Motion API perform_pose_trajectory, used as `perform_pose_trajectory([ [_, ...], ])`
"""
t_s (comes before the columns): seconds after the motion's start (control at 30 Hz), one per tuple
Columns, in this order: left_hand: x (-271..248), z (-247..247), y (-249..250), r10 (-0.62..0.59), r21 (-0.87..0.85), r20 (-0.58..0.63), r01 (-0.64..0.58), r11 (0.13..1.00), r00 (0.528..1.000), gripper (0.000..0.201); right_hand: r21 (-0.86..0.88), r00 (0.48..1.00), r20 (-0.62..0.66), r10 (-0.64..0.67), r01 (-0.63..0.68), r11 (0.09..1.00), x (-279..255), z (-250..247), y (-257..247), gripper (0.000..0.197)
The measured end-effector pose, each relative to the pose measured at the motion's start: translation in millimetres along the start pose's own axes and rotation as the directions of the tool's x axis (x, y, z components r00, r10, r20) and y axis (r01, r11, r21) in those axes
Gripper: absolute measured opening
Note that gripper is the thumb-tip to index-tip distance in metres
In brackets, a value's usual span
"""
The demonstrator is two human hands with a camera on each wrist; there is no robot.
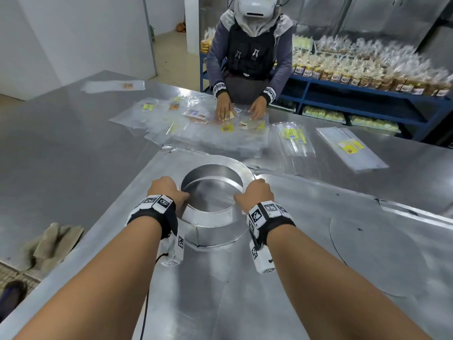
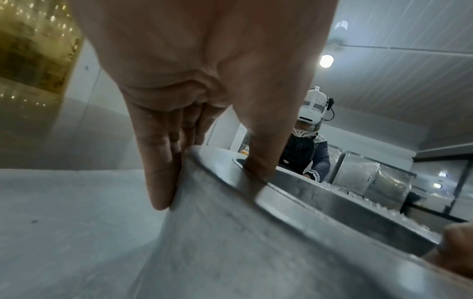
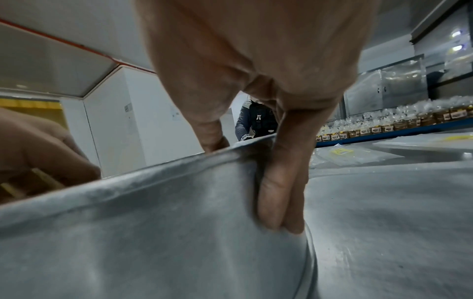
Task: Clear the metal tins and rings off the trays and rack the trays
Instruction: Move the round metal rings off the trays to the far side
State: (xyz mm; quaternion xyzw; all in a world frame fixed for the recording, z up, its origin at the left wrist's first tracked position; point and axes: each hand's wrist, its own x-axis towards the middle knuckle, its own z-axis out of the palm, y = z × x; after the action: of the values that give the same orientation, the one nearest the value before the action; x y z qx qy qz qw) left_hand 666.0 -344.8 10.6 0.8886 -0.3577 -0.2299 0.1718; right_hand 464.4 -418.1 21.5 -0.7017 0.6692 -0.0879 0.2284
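Both hands grip one round metal ring [image 1: 215, 227] standing on a metal tray [image 1: 306, 241] on the steel table [image 1: 61, 155]. Left hand [image 1: 169, 192] pinches the ring's left rim, thumb inside, fingers [image 2: 158, 172] flat against the outer wall. Right hand [image 1: 256, 195] pinches the right rim likewise, thumb inside, fingers [image 3: 279, 194] outside. Across the table a second person [image 1: 250, 57] handles clear plastic bags [image 1: 220, 123].

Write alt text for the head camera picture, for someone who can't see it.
Two bare hands, left hand and right hand, grip opposite sides of a round shiny metal ring standing on a flat metal tray. Across the steel table, another person sorts clear plastic bags.
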Motion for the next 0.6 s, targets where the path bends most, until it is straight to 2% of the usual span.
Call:
perform_pose_trajectory([
  [0.1, -13.0, -4.5, 2.1, -0.030, -0.096, -0.017, 0.028, 0.995, 0.999, 0.039, 0.067, 1.000, -0.010, 0.025, -0.024, 0.997, -2.5, -6.4, 3.7, 0.064],
  [0.2, -32.5, -7.2, 6.7, -0.066, -0.212, -0.068, 0.051, 0.976, 0.995, 0.072, 0.135, 0.999, -0.043, 0.020, -0.014, 0.991, -9.5, -19.3, 11.4, 0.063],
  [0.4, -89.4, -17.6, 29.7, -0.078, -0.348, -0.075, 0.047, 0.936, 0.994, 0.074, 0.290, 0.984, -0.175, -0.036, 0.087, 0.953, -43.6, -60.3, 51.4, 0.059],
  [0.47, -106.4, -22.2, 36.4, -0.077, -0.422, -0.062, 0.043, 0.906, 0.995, 0.089, 0.334, 0.971, -0.229, -0.062, 0.138, 0.932, -55.4, -73.1, 70.6, 0.055],
  [0.53, -127.9, -22.7, 40.7, -0.106, -0.555, -0.017, 0.078, 0.828, 0.994, 0.114, 0.361, 0.957, -0.274, -0.093, 0.192, 0.913, -71.2, -88.4, 93.5, 0.055],
  [0.57, -142.2, -22.1, 44.2, -0.126, -0.663, 0.035, 0.117, 0.739, 0.991, 0.121, 0.377, 0.950, -0.293, -0.107, 0.217, 0.900, -79.1, -96.2, 104.8, 0.055],
  [0.6, -154.8, -18.6, 47.2, -0.138, -0.762, 0.097, 0.163, 0.627, 0.986, 0.119, 0.397, 0.943, -0.312, -0.119, 0.243, 0.885, -87.4, -103.8, 116.6, 0.055],
])
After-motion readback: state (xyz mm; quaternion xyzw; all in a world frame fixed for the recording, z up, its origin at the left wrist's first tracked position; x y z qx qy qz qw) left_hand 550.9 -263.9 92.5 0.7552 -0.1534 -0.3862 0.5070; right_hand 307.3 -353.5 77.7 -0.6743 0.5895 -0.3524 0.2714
